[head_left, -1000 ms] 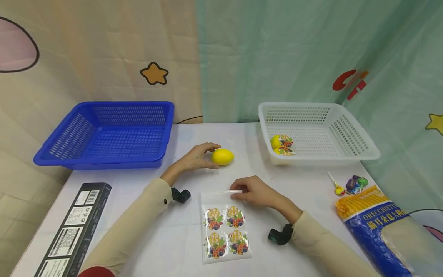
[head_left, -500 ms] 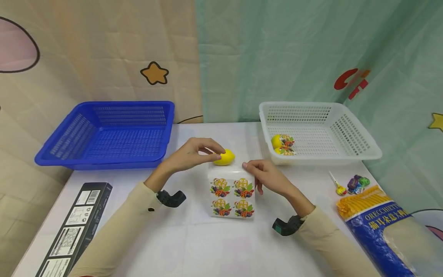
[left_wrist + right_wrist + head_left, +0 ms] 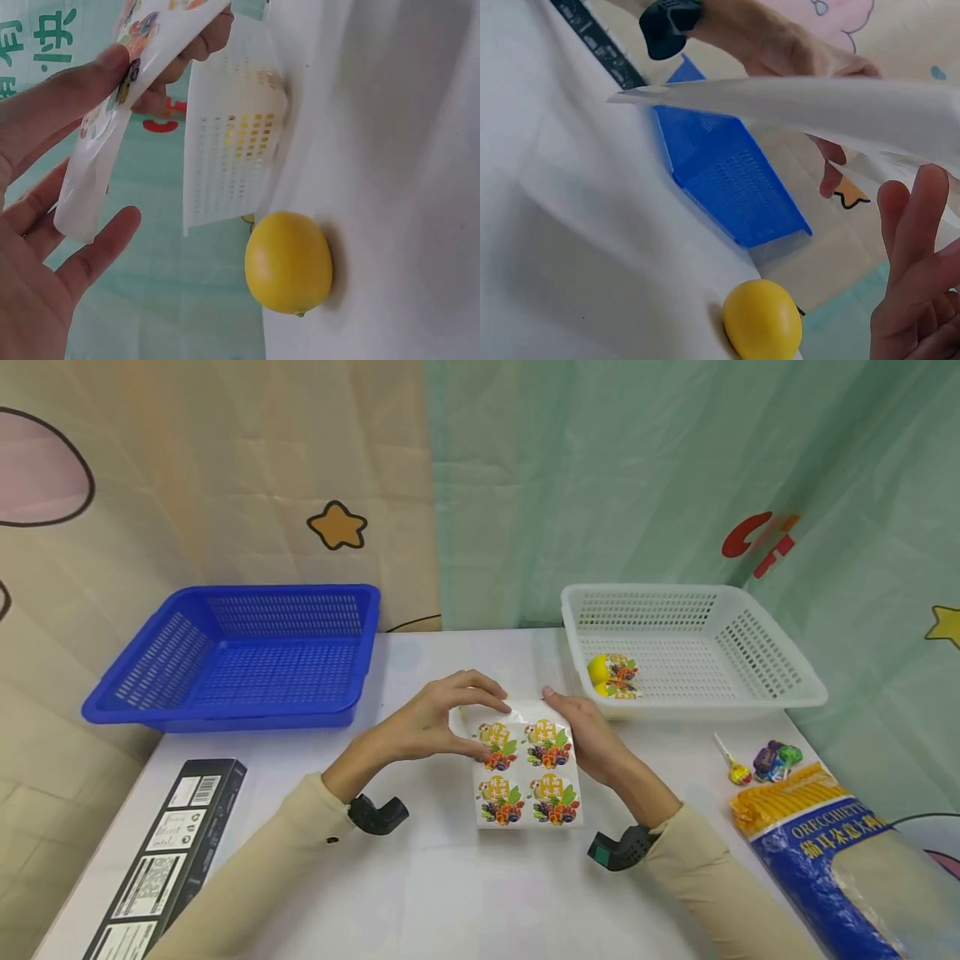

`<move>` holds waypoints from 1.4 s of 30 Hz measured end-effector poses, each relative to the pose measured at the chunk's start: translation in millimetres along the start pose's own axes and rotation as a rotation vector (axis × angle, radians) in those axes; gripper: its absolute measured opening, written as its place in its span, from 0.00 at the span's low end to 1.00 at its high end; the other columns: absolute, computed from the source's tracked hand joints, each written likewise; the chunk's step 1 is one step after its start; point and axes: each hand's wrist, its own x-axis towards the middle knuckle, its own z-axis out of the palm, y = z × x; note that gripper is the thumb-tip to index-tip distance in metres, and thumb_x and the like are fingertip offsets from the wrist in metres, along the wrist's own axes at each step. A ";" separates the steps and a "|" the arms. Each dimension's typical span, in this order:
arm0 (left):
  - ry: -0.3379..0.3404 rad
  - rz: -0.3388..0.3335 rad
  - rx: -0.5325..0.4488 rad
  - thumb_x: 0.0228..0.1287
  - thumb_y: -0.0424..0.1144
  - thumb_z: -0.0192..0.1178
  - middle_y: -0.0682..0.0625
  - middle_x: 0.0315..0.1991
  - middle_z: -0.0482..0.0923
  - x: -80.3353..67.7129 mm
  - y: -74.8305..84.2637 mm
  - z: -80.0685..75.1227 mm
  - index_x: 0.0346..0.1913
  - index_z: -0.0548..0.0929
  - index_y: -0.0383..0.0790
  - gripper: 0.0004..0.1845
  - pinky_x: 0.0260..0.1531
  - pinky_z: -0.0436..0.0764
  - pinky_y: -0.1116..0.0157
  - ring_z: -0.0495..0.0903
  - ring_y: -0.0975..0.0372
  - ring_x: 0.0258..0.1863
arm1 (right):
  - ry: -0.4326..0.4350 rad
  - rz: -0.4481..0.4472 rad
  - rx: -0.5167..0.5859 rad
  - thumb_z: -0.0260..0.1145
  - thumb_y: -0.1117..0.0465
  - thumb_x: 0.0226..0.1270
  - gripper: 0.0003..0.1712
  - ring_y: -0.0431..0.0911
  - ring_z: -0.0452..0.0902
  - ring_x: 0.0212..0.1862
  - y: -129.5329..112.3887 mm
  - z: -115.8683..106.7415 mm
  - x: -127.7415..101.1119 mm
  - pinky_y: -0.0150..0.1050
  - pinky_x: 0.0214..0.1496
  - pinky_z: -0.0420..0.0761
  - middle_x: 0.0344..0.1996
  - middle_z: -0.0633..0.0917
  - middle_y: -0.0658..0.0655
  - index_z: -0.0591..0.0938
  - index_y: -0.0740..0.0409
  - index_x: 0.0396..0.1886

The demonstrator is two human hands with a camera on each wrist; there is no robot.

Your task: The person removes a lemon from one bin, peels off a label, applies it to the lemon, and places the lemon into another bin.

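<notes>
Both hands now hold the sticker sheet (image 3: 528, 771) lifted off the table (image 3: 450, 893); a second ago our right hand (image 3: 592, 743) alone pressed it flat. Left hand (image 3: 435, 722) has let go of the lemon (image 3: 289, 261) and pinches the sheet's left edge, right pinches the right edge. Lemon sits under the sheet, just beyond our fingers. We judge peeling comes next.

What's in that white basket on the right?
The white basket holds yellow fruit wearing a fruit sticker, in its near left corner. How many pieces is unclear, since the sticker covers part of them.
</notes>
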 end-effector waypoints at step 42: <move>0.134 -0.070 0.174 0.51 0.41 0.77 0.49 0.51 0.81 5.1 3.6 -8.0 0.48 0.87 0.39 0.21 0.54 0.74 0.55 0.78 0.58 0.53 | -0.041 -0.068 0.057 0.55 0.56 0.78 0.26 0.49 0.86 0.45 -1.9 13.9 -12.2 0.45 0.45 0.84 0.46 0.87 0.56 0.66 0.67 0.67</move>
